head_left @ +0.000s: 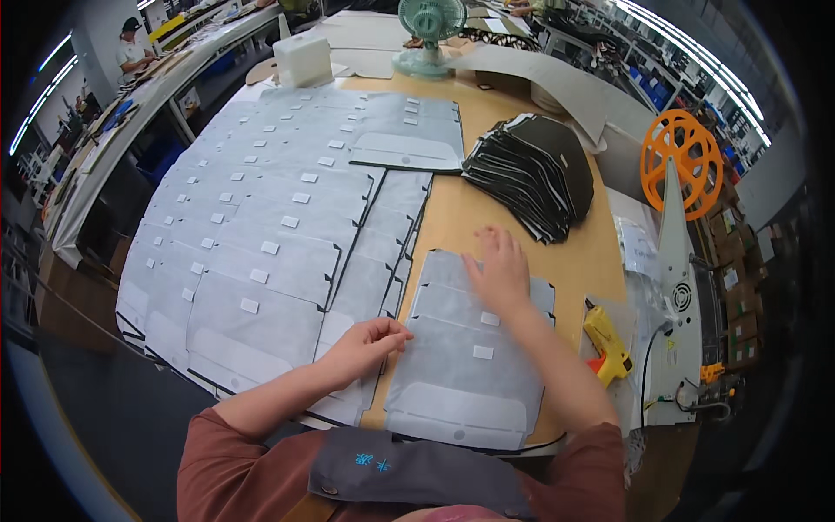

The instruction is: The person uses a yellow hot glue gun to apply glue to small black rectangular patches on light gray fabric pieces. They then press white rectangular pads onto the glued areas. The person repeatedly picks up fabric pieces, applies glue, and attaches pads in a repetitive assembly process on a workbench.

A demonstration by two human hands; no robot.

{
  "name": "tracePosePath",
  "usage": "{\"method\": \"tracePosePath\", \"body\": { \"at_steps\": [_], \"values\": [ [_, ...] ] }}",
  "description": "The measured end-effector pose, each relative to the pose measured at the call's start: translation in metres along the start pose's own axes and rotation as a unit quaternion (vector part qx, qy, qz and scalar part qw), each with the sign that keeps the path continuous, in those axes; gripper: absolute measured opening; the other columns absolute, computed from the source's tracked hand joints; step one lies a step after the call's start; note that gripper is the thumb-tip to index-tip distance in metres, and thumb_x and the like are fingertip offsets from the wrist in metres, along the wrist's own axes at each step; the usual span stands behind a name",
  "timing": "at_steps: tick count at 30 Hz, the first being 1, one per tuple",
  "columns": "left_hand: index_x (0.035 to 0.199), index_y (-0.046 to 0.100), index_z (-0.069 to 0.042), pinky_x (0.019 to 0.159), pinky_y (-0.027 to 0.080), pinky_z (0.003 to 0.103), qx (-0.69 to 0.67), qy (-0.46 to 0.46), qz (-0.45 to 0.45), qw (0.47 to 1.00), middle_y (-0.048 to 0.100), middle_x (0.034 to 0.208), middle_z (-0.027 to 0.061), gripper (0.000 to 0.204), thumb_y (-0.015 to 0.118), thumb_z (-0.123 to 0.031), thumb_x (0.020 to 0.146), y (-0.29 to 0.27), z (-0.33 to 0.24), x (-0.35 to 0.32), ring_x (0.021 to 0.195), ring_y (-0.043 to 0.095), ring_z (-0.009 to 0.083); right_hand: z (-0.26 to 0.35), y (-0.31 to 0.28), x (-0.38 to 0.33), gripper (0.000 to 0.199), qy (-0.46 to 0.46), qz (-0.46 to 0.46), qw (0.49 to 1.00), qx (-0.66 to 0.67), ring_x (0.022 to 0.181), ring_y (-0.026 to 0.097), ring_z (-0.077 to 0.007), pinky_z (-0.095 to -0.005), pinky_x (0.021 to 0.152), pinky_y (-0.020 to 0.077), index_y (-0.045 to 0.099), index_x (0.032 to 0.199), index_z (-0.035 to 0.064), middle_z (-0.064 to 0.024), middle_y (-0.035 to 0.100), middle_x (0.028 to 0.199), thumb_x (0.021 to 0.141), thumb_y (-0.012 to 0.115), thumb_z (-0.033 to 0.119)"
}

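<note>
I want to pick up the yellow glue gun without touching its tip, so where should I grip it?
Probably best by the yellow glue gun's near end, around its red trigger, coming from your side with the right hand. The dark nozzle points away from you, so that approach should keep your fingers behind it.

To the right of the right hand (503, 271) we find a yellow glue gun (608, 344). Farther right of this hand we note a pale machine (674, 361) with a round vent grille (683, 297) and, farther ahead, an orange spoked reel (681, 163). Well ahead of both hands we identify a green desk fan (430, 30). Far ahead of the left hand (365, 348) we locate a white container (303, 61) and, farther left, a co-worker (132, 50) at a long bench (196, 68). Far right of the right hand we observe stacked boxes (739, 291).
</note>
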State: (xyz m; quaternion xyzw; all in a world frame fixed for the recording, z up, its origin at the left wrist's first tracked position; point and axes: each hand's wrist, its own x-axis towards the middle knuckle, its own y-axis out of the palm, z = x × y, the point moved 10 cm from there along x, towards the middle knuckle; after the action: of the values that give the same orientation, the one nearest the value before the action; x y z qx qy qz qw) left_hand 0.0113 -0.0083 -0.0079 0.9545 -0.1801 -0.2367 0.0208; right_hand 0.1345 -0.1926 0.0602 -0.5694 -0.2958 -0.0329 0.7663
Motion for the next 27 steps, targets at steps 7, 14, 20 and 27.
{"method": "tracePosePath", "body": {
  "at_steps": [7,14,20,27],
  "values": [
    [0.128,0.055,-0.002,0.091,0.048,0.029,0.160,0.106,-0.080,0.978,0.066,0.115,0.0078,0.039,0.061,-0.023,0.095,-0.016,-0.001,0.004,0.105,0.062,0.0149,-0.040,0.043,0.009,0.042,0.132,0.291,0.947,0.039,0.106,0.060,-0.0296,-0.0460,0.090,0.0451,0.061,0.105,0.0087,-0.0103,0.064,0.106,0.081,0.074,0.041],
    [0.127,0.054,-0.001,0.091,0.048,0.030,0.195,0.182,-0.109,0.958,0.065,0.117,0.0101,0.040,0.063,-0.020,0.094,-0.013,-0.008,0.013,0.105,0.062,0.0185,-0.043,0.049,-0.002,0.040,0.087,0.270,0.956,0.079,0.101,0.061,-0.0251,-0.0436,0.087,0.0434,0.063,0.096,0.0114,-0.0081,0.065,0.106,0.079,0.075,0.045],
    [0.127,0.054,-0.001,0.093,0.048,0.032,0.173,0.173,-0.096,0.965,0.065,0.117,0.0121,0.040,0.064,-0.021,0.093,-0.010,-0.005,0.017,0.107,0.062,0.0212,-0.032,0.039,-0.003,0.032,0.038,0.270,0.955,0.118,0.090,0.062,-0.0270,-0.0408,0.082,0.0469,0.064,0.088,0.0090,-0.0080,0.066,0.093,0.081,0.074,0.039],
    [0.143,0.040,-0.005,0.090,0.049,0.031,0.156,0.150,-0.099,0.971,0.063,0.120,0.0156,0.063,0.070,-0.025,0.091,-0.011,-0.011,0.009,0.111,0.060,0.0179,-0.018,0.000,-0.016,0.027,0.060,0.299,0.897,0.320,0.084,0.062,-0.0187,-0.0322,0.075,0.0496,0.066,0.091,0.0041,-0.0070,0.066,0.086,0.083,0.074,0.028]
  ]
}}
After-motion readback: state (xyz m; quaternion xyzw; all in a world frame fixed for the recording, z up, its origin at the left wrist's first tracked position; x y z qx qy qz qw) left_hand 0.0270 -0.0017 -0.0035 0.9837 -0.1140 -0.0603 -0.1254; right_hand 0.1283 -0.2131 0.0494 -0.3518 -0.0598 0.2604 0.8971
